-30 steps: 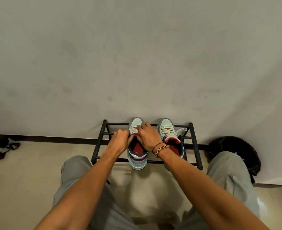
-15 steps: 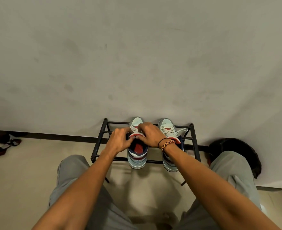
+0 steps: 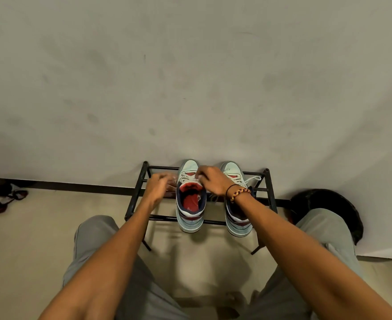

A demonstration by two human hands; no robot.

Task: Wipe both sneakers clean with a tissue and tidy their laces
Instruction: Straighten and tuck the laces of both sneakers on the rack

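Two sneakers stand side by side on a black shoe rack (image 3: 136,199) against the wall, toes at twelve o'clock. The left hand (image 3: 159,188), blurred, sits at nine o'clock of the left sneaker (image 3: 190,205); I cannot tell whether it grips a lace. The right hand (image 3: 213,182) pinches the laces (image 3: 187,177) over the tongue, apparently to tidy them. The right sneaker (image 3: 235,218) shows loose laces. No tissue is visible.

A black metal shoe rack (image 3: 135,199) on the floor carries two pale sneakers (image 3: 190,218) side by side.
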